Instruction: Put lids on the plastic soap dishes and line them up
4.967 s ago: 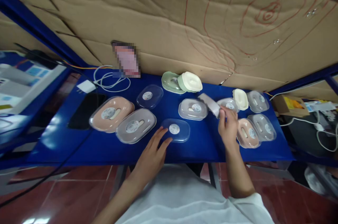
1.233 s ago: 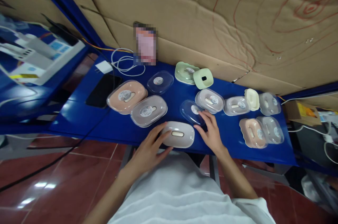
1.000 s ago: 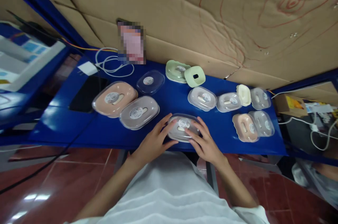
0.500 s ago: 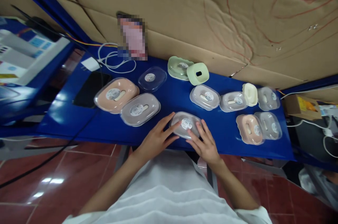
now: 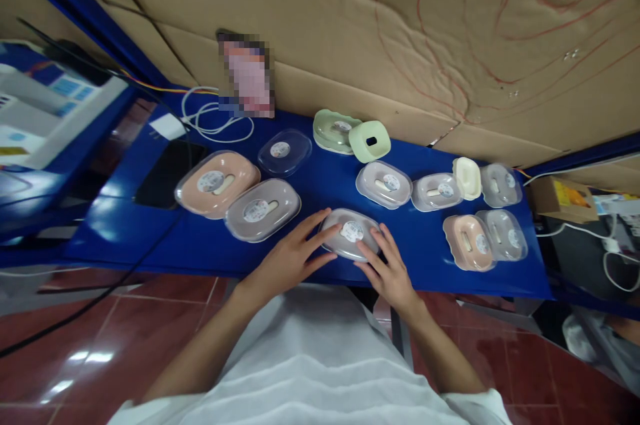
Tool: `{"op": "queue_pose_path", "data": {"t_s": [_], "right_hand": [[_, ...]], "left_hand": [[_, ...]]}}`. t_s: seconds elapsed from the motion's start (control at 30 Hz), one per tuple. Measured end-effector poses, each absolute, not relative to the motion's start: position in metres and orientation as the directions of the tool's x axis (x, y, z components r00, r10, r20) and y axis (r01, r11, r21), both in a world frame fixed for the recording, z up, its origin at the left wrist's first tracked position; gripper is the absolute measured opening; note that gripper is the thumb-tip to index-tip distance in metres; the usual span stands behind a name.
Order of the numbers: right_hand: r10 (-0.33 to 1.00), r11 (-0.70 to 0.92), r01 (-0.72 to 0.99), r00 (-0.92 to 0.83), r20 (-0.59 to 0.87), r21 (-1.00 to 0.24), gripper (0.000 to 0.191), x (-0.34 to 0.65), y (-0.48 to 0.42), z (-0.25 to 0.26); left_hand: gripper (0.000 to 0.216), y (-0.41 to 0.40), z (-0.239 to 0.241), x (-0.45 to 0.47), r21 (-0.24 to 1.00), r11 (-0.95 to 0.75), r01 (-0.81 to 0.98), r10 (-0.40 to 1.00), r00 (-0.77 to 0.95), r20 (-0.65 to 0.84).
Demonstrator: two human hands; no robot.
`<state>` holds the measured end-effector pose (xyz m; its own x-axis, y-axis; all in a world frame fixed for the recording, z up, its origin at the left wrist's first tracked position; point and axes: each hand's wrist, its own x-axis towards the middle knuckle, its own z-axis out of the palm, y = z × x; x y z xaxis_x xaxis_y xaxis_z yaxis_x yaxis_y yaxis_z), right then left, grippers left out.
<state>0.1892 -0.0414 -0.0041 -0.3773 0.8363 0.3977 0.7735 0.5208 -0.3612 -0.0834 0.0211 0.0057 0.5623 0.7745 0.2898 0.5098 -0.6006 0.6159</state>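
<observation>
Both hands, left hand (image 5: 285, 261) and right hand (image 5: 389, 271), press spread fingers on the clear lid of a grey soap dish (image 5: 350, 242) at the blue table's (image 5: 200, 245) near edge, steadying it from either side.

White short-sleeved top, bare forearms, left hand (image 5: 286, 261), right hand (image 5: 387, 275), no gloves

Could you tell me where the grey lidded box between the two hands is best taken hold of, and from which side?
Take the grey lidded box by its two short rounded ends, coming from the near table edge, as the left hand and right hand already flank it. It lies flat and oval, its clear lid looks slippery, and neighbours stand apart, so an end-to-end grip seems safest.
</observation>
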Motion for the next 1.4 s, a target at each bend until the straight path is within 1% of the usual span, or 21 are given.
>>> {"op": "queue_pose_path", "data": {"t_s": [0.1,0.17,0.23,0.3,0.33,0.4,0.47,0.5,0.57,0.73,0.8,0.87,0.93,1.0,1.1,1.2,1.3,1.33,1.4], "right_hand": [[0.797,0.563,0.758,-0.391,0.460,-0.331,0.078,0.199,-0.032,0.014],[0.767,0.552,0.782,-0.339,0.545,-0.289,0.077,0.212,-0.018,0.033],[0.743,0.487,0.832,-0.235,0.626,-0.266,0.072,0.229,0.005,0.052],[0.753,0.384,0.881,-0.124,0.647,-0.277,0.064,0.249,0.037,0.065],[0.773,0.329,0.900,-0.082,0.629,-0.287,0.060,0.260,0.055,0.068],[0.820,0.252,0.925,-0.048,0.570,-0.283,0.057,0.279,0.090,0.068],[0.867,0.216,0.937,-0.054,0.495,-0.276,0.057,0.295,0.120,0.061],[0.889,0.209,0.938,-0.064,0.454,-0.278,0.056,0.301,0.131,0.057],[0.921,0.199,0.938,-0.079,0.383,-0.285,0.054,0.309,0.147,0.048],[0.950,0.153,0.945,-0.061,0.305,-0.290,0.048,0.312,0.158,0.037],[0.952,0.158,0.945,-0.069,0.297,-0.287,0.044,0.308,0.159,0.036],[0.941,0.184,0.942,-0.087,0.328,-0.279,0.042,0.300,0.161,0.037],[0.924,0.265,0.923,-0.160,0.348,-0.279,0.041,0.287,0.165,0.039],[0.905,0.367,0.883,-0.267,0.332,-0.292,0.041,0.270,0.169,0.041],[0.890,0.437,0.844,-0.355,0.286,-0.311,0.040,0.243,0.179,0.045],[0.884,0.455,0.834,-0.380,0.272,-0.313,0.041,0.219,0.188,0.045],[0.889,0.441,0.841,-0.361,0.283,-0.313,0.036,0.200,0.193,0.047],[0.890,0.430,0.847,-0.340,0.306,-0.311,0.035,0.196,0.191,0.049],[0.872,0.420,0.853,-0.286,0.398,-0.308,0.036,0.189,0.179,0.058]], "left_hand": [[0.057,0.044,0.034,-0.093,0.529,-0.625,0.574,0.773,0.549,0.318],[0.049,0.066,0.053,-0.101,0.467,-0.593,0.656,0.804,0.513,0.301],[0.048,0.091,0.068,-0.107,0.395,-0.538,0.745,0.843,0.469,0.262],[0.048,0.118,0.075,-0.112,0.307,-0.464,0.831,0.885,0.421,0.197],[0.049,0.132,0.077,-0.113,0.256,-0.403,0.879,0.914,0.377,0.148],[0.056,0.155,0.076,-0.115,0.168,-0.273,0.947,0.962,0.274,0.018],[0.060,0.172,0.073,-0.114,0.131,-0.204,0.970,0.967,0.220,-0.128],[0.060,0.178,0.072,-0.114,0.131,-0.198,0.971,0.960,0.219,-0.175],[0.059,0.185,0.072,-0.113,0.154,-0.216,0.964,0.943,0.247,-0.222],[0.057,0.185,0.080,-0.102,0.200,-0.304,0.932,0.893,0.352,-0.280],[0.055,0.181,0.084,-0.093,0.209,-0.359,0.910,0.866,0.408,-0.290],[0.053,0.174,0.086,-0.082,0.220,-0.417,0.882,0.834,0.468,-0.292],[0.054,0.165,0.086,-0.070,0.231,-0.469,0.853,0.805,0.520,-0.286],[0.059,0.153,0.082,-0.060,0.232,-0.505,0.831,0.788,0.554,-0.271],[0.064,0.134,0.071,-0.051,0.187,-0.544,0.818,0.798,0.573,-0.184],[0.063,0.120,0.060,-0.051,0.105,-0.590,0.801,0.796,0.598,-0.093],[0.063,0.118,0.051,-0.055,0.056,-0.610,0.791,0.789,0.612,-0.050],[0.063,0.119,0.050,-0.058,0.050,-0.608,0.793,0.791,0.610,-0.046],[0.064,0.126,0.049,-0.064,0.051,-0.602,0.797,0.795,0.605,-0.054]]}}
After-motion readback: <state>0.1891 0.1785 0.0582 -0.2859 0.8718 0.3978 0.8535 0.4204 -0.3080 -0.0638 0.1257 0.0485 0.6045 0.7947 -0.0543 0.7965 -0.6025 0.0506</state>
